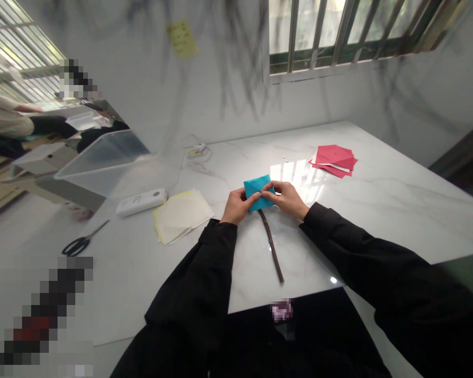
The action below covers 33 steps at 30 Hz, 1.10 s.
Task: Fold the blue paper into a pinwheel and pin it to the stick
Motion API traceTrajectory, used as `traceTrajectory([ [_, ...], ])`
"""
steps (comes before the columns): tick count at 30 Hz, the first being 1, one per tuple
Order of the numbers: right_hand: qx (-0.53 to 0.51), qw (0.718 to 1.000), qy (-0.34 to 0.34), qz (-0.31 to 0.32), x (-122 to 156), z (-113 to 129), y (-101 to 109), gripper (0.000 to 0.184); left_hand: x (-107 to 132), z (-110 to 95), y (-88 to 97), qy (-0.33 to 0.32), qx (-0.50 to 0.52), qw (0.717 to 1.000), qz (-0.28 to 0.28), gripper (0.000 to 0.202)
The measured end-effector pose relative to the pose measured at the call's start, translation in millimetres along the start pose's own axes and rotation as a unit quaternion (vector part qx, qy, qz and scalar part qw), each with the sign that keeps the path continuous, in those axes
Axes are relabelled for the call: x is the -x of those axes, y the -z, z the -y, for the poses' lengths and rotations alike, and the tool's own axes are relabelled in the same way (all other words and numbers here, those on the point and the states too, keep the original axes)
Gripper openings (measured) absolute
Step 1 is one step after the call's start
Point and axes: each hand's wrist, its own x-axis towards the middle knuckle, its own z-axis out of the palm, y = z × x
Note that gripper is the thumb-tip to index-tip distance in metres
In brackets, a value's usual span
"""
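Note:
A folded teal paper (255, 187) lies on the white marble table (378, 210), held between both my hands. My left hand (236, 206) is closed, pinching its left edge with thumb and fingers. On the paper's right part my right hand (286, 198) is also closed, fingertips pressing at the fold. A thin dark twig (271, 245) runs from under the paper toward the table's near edge.
Red paper sheets (334, 159) lie at the right back. Cream sheets (182, 215), a white box-shaped device (141, 201) and black scissors (81, 243) lie to the left. A clear plastic bin (102, 160) stands at back left. Another person sits far left.

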Motion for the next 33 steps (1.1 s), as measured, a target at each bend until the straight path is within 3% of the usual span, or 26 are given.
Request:
traceTrajectory([
  [11, -0.015, 1.000, 0.011, -0.025, 1.5, 0.4, -4.5, 0.024, -2.2, 4.2, -0.9, -0.004, 0.004, 1.000, -0.012, 0.060],
  [13, -0.052, 0.998, 0.014, -0.022, 2.7, 1.7, -5.3, 0.034, -2.1, 3.8, -1.3, -0.005, 0.001, 1.000, -0.017, 0.060],
  [18, -0.130, 0.991, 0.016, -0.024, 5.5, 2.2, -7.0, 0.084, -2.3, 2.7, -2.1, -0.011, 0.006, 1.000, -0.019, 0.062],
  [20, -0.137, 0.990, 0.008, -0.031, 5.5, 0.3, -7.8, 0.093, -2.3, 3.0, -2.0, -0.010, 0.007, 1.000, -0.019, 0.063],
  [33, -0.140, 0.990, -0.001, -0.033, 3.4, -0.6, -9.1, 0.073, -1.4, 0.9, -4.8, -0.008, -0.006, 0.999, -0.041, 0.062],
])
